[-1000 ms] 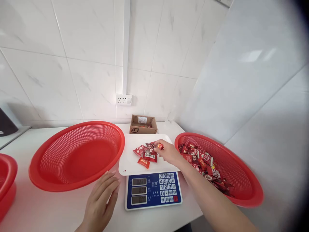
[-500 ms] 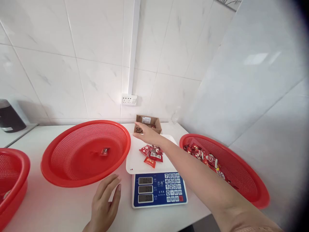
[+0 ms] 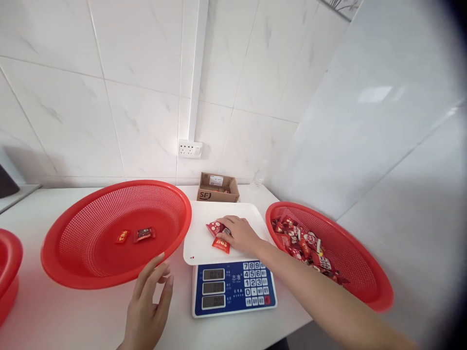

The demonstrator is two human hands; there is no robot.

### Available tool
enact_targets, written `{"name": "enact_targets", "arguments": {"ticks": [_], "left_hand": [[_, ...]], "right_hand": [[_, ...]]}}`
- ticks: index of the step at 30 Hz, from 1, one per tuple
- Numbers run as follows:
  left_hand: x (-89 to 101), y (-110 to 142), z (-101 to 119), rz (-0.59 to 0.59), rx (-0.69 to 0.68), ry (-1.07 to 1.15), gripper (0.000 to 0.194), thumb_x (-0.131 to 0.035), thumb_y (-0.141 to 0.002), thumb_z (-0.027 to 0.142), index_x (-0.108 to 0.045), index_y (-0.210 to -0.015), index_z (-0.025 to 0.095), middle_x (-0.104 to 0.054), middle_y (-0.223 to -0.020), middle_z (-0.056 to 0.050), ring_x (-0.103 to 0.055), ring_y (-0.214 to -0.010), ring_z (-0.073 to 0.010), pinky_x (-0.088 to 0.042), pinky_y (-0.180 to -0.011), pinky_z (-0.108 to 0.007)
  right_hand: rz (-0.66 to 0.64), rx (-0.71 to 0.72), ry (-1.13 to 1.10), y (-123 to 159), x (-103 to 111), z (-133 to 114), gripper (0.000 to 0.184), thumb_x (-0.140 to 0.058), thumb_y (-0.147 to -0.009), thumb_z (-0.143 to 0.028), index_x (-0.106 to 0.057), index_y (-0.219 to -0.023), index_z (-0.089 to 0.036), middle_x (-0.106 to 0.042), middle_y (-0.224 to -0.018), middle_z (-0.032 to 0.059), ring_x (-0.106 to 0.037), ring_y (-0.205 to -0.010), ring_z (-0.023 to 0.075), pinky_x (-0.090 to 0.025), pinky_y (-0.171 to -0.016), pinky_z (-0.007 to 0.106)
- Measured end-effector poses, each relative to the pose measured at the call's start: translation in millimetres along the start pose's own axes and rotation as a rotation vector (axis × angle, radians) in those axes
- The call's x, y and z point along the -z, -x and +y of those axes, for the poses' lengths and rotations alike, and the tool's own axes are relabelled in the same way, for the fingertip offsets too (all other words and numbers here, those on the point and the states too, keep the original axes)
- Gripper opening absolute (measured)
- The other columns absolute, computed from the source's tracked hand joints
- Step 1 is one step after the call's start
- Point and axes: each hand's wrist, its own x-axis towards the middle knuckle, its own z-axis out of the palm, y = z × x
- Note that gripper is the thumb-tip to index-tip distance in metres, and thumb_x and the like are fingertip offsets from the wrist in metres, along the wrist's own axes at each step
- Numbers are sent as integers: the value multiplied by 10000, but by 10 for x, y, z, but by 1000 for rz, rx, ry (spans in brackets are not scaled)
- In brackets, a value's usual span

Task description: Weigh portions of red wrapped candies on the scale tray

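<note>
Small red snack packets (image 3: 214,227) and an orange-red packet (image 3: 221,245) lie on the white pan (image 3: 204,255) of a digital scale (image 3: 235,289). My right hand (image 3: 239,234) reaches over this pile, its fingers and thumb closing around packets that it partly covers. In the large red basket (image 3: 83,243) on the left lie a dark red packet (image 3: 144,234) and a small red packet with yellow print (image 3: 123,236). Beside that basket's near rim, my left hand (image 3: 149,301) hovers with its fingers apart, holding nothing.
At right, another red basket (image 3: 365,262) holds many snack packets (image 3: 306,245). A cardboard box (image 3: 218,188) stands behind the scale, below a wall socket (image 3: 190,149). Part of a red basket (image 3: 9,272) shows at the left edge, with a dark object (image 3: 6,182) behind it.
My right hand lifted off the pile, swung left, and came back down onto the packets. Two packets now lie in the left basket, which was bare before. My left hand stays nearly in place.
</note>
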Motion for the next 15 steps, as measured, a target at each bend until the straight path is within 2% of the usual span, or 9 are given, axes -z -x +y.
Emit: {"name": "enact_targets", "arguments": {"ticks": [5,9,15], "left_hand": [[-30,24,-37,-14,-28,-2,229,-484,-897,218,-554,-1109,168,-619,-1070,-125,-676,-799,-147,-579,-640,-218],[-41,55,-79,-20,-16,10,211,-499,-884,194,-563,-1085,176,-624,-1076,-123,-674,-884,-175,-583,-632,-217],[-42,54,-66,-15,-51,9,152,-504,-876,170,-584,-1005,181,-640,-1035,-115,-661,-932,-190,-588,-671,-235]], "right_hand": [[36,-23,7,-17,6,-33,420,-512,-890,-447,-589,-1203,-177,-623,-1148,109,-531,-1071,245,-420,-890,359],[65,-67,-25,-47,27,-27,303,-504,-903,-334,-635,-1127,-176,-653,-1098,107,-571,-1039,231,-426,-884,343],[200,-222,-137,-110,176,65,298,-459,-847,-145,-655,-1070,-176,-695,-1042,79,-626,-966,196,-436,-872,317]]}}
